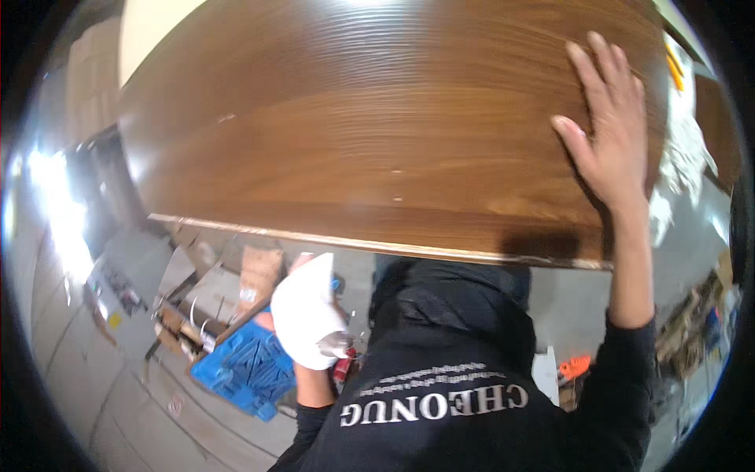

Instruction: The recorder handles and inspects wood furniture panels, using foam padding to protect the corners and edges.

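Note:
A large brown wood-grain panel lies in front of me, its raw pale edge facing my body. My right hand rests flat on its right part, thumb and fingers spread. Below the near edge, on the left, my left hand grips a white roll. The roll covers most of that hand; only bits of fingers show around it. A greyish opening shows at the roll's lower end. Small light marks dot the panel's surface.
On the floor at left lie a blue plastic case and a cardboard box among loose parts. White cloth hangs beyond the panel's right edge. An orange object lies low on the right, with scraps farther right.

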Motion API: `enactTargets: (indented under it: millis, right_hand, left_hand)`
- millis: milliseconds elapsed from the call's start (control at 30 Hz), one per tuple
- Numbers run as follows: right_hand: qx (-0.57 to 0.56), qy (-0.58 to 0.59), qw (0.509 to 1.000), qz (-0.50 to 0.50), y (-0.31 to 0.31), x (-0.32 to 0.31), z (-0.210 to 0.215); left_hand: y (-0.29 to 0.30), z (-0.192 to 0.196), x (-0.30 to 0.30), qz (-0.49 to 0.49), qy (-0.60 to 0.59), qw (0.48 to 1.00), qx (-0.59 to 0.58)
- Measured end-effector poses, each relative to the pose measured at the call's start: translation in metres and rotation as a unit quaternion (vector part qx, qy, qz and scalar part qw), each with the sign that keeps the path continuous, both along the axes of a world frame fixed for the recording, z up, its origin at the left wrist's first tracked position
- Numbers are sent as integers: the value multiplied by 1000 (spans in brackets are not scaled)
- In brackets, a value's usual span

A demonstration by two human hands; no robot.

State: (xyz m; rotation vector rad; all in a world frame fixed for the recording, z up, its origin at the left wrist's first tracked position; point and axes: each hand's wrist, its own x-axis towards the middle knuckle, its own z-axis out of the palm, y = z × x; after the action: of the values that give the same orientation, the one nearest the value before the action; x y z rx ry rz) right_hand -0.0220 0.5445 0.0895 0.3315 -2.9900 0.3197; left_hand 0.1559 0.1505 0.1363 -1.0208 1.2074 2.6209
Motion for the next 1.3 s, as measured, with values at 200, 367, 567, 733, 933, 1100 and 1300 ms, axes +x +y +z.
enactTargets:
  millis: [200,367,567,733,933,1100,1300]
  right_hand:
    - [37,-9,999,15,3,4,-1]
    - [35,-13,999,3,8,4,-2]
    - [22,-2,1000,3,8,3,-2]
    - [17,-2,1000,-6,3,2,0]
    - [18,13,1000,-12,2,3,-1]
    - [10,22,1000,-7,4,3,-3]
    - [18,28,999,-7,3,3,-3]
  left_hand:
    - [44,17,18,62,-141,981,-119]
    - [34,12,24,-11,-78,994,-73]
    - [4,38,-20,-77,-45,936,-341]
    - [-53,60,-42,-122,6,834,-538]
    - [-52,54,-72,-153,-12,750,-644]
    - [-57,43,-82,-207,7,763,-613]
    - [-66,45,-94,-280,9,718,-637]
